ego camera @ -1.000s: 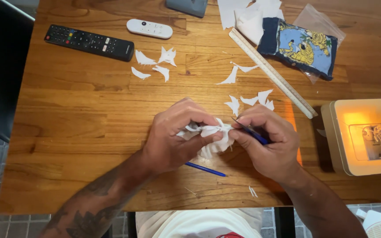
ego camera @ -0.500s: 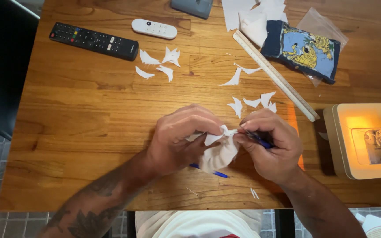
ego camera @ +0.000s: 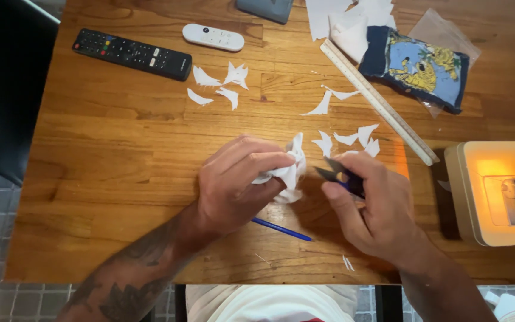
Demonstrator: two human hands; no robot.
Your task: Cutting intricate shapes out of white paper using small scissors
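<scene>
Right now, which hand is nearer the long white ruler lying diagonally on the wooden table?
Right. The right hand sits just below-left of the ruler; the left hand lies farther left.

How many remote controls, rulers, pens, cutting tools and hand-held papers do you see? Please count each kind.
Remote controls: 2 (black remote, white remote)
Ruler: 1
Blue pen: 1
Snips, in right hand: 1
White paper, in left hand: 1
Total: 6
</scene>
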